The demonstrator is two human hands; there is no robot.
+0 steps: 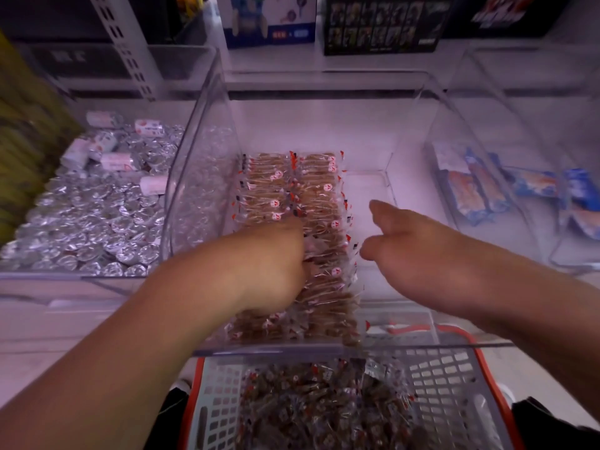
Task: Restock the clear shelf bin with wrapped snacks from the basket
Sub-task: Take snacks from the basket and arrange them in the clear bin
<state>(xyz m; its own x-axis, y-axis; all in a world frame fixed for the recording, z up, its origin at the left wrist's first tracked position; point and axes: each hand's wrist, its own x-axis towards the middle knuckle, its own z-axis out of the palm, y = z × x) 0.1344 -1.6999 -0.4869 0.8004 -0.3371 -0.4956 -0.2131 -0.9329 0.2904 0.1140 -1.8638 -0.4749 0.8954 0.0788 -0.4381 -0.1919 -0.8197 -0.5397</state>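
Observation:
A clear shelf bin (207, 131) sits in the middle of the shelf. Rows of brown wrapped snacks (305, 190) in clear red-marked wrappers fill its left and middle part; the right strip of its floor is bare. My left hand (276, 271) is inside the bin, fingers curled down into the snack rows; what they hold is hidden. My right hand (399, 241) hovers over the bare right strip, fingers loosely curled, holding nothing. Below the bin's front edge stands a grey basket (444, 378) with an orange rim, holding a heap of the same snacks (324, 404).
A clear bin of silver foil-wrapped pieces (97, 216) stands on the left. Another clear bin with blue and orange packets (477, 186) is on the right. Boxed goods (383, 24) line the shelf behind.

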